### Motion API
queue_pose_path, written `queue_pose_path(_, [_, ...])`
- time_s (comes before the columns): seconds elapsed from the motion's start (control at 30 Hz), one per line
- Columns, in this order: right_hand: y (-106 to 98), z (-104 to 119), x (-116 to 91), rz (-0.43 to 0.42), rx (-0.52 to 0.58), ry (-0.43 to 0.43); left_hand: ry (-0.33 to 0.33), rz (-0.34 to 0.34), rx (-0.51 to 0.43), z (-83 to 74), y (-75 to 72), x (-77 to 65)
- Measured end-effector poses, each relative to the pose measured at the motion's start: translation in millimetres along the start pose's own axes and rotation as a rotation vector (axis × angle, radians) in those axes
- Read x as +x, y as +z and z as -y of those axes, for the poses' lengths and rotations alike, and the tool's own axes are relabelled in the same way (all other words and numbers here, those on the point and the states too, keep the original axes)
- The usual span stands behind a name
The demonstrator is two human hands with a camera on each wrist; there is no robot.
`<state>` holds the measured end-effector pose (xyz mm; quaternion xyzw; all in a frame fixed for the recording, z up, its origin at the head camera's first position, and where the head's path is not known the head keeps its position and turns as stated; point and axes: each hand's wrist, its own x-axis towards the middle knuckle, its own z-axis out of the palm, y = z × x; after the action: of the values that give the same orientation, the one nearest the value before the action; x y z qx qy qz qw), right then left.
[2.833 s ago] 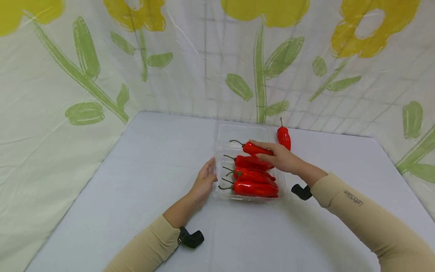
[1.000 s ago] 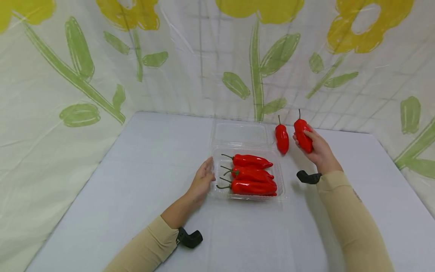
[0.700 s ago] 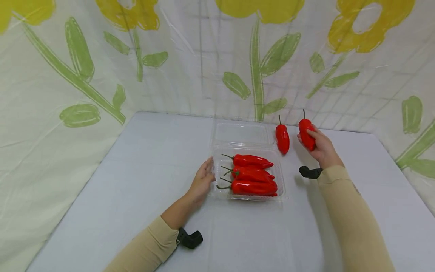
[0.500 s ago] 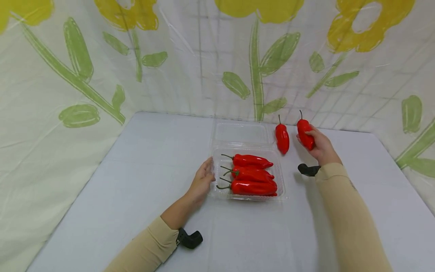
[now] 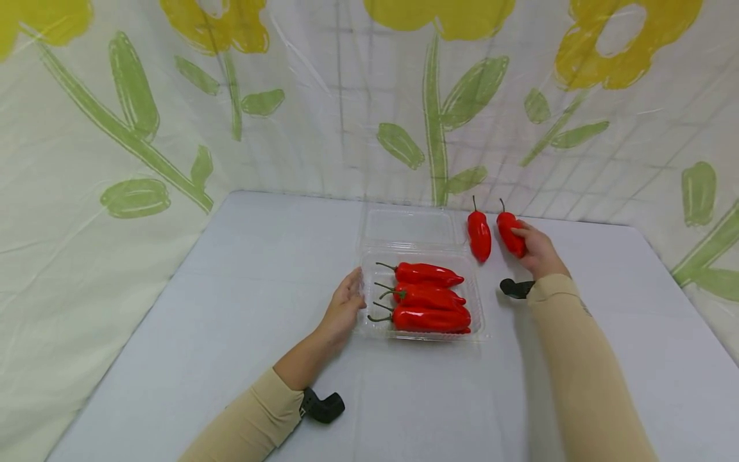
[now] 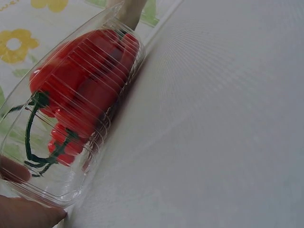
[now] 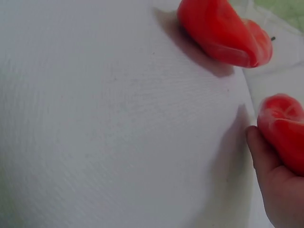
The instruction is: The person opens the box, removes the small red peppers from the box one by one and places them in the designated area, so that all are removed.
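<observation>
My right hand (image 5: 540,251) grips a long red pepper (image 5: 510,232) at the back right, its stem pointing away from me. Beside it on the table lies another red pepper (image 5: 479,236); in the right wrist view, a gap of white cloth separates this pepper (image 7: 218,33) from the held pepper (image 7: 287,128). My left hand (image 5: 343,307) holds the left side of a clear plastic clamshell container (image 5: 476,301), thumb and a finger at its end wall in the left wrist view. Several red peppers (image 5: 428,295) lie crosswise inside, green stems toward my left hand.
The container's clear lid (image 5: 411,227) lies folded back behind it. A white cloth (image 5: 260,269) covers the table. Directly behind its far edge hangs a curtain (image 5: 323,147) with yellow flowers. Black wrist cameras (image 5: 324,407) jut from both sleeves.
My right hand has taken a pepper from the container's back row to the back right. Lately it has lowered and shifted slightly left toward the loose pepper. The left hand has stayed at the container.
</observation>
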<state>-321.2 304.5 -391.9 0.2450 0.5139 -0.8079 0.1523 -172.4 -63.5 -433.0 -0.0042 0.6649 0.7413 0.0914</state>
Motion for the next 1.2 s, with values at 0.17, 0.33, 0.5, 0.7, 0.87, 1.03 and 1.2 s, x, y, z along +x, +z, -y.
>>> queue_pose_path(0.17, [3,-1,2,-0.041,-0.050,-0.016,0.001,-0.004,0.006,-0.8,0.0,-1.0])
queue_pose_path(0.33, [6,-2,3,-0.115,-0.125,-0.041,0.004,-0.003,0.009,-1.1,0.3,-0.9])
queue_pose_path(0.5, [9,-5,6,-0.150,-0.245,-0.063,0.014,0.003,0.006,-0.9,-0.2,-0.4])
queue_pose_path(0.7, [10,-9,11,-0.221,-0.339,-0.095,0.005,-0.001,0.002,1.0,-0.7,0.5])
queue_pose_path(0.87, [7,-11,16,-0.269,-0.351,-0.131,0.053,0.010,0.012,3.6,-1.2,-1.7])
queue_pose_path(1.03, [6,-12,19,-0.284,-0.348,-0.168,0.068,0.016,0.011,3.9,-1.2,-1.7])
queue_pose_path(1.2, [7,-12,17,-0.270,-0.306,-0.173,0.022,0.002,-0.004,0.3,-0.4,0.1])
